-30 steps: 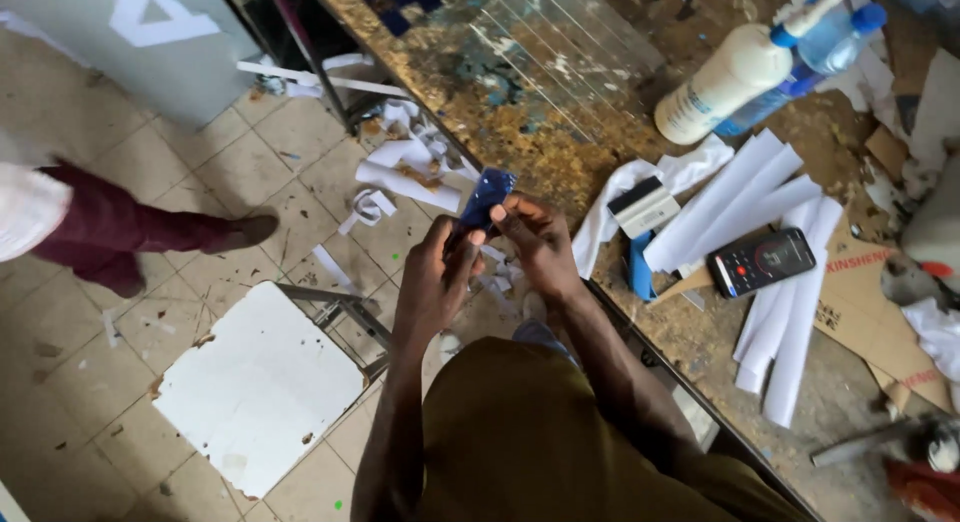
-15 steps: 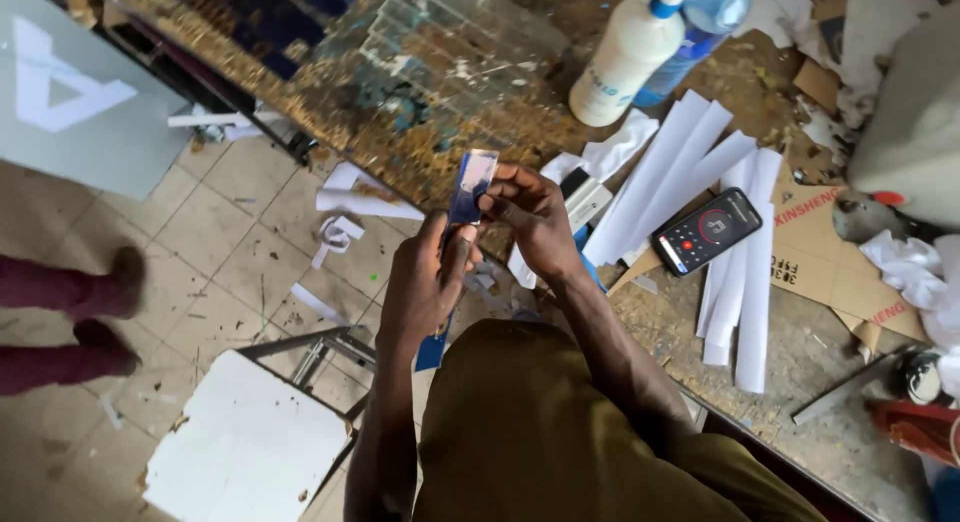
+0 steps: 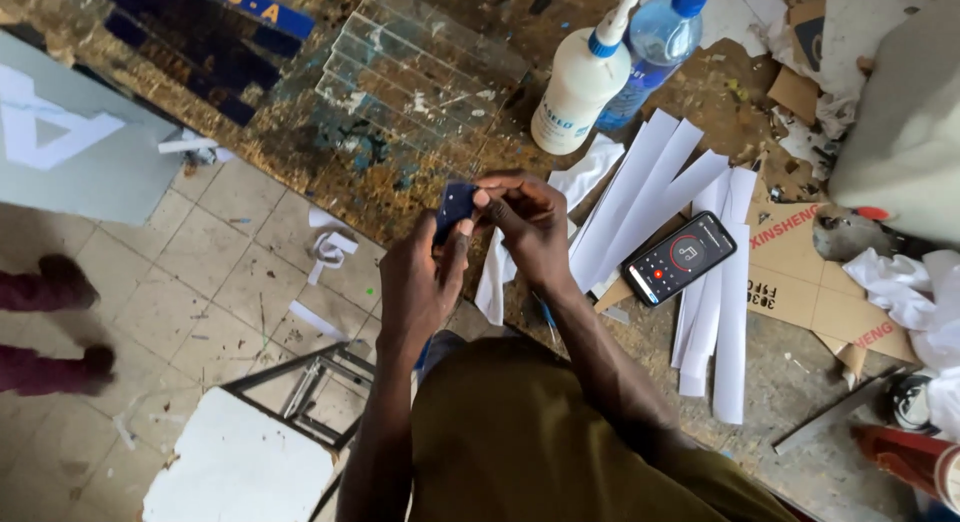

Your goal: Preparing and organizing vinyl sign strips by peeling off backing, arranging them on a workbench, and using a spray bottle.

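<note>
Now your two hands have come in closer to the worktop edge than half a second back, and the small dark blue piece [image 3: 456, 204] sits lower and nearer your chest, no longer lifted up toward the glass stack. Your left hand [image 3: 420, 282] pinches its lower edge between thumb and fingers; grip closed on it. Your right hand [image 3: 530, 227] is at 3 o'clock of the piece, fingertips closed on its top right corner, looks like picking or peeling at a film, though the edge itself is too small to tell. Judging by that, the handling has gone from looking the piece over to working on its corner.

Round about: stack of clear acrylic sheets [image 3: 420, 67] at 12 o'clock on the worktop [image 3: 300, 142]; white glue bottle [image 3: 578, 87] and blue-capped water bottle [image 3: 650, 52] at 1 o'clock, touching each other. White paper strips [image 3: 650, 197] fan out at 3 o'clock, a phone [image 3: 680, 259] with lit screen lying on them, cardboard [image 3: 800, 272] under its far side. Dark blue strips [image 3: 200, 42] at 10 o'clock. On the tiled floor [image 3: 200, 272], paper scraps [image 3: 330, 250] at 9 o'clock, a white-topped stool [image 3: 240, 467] at 7 o'clock, another person's shoes [image 3: 50, 322] far left.
</note>
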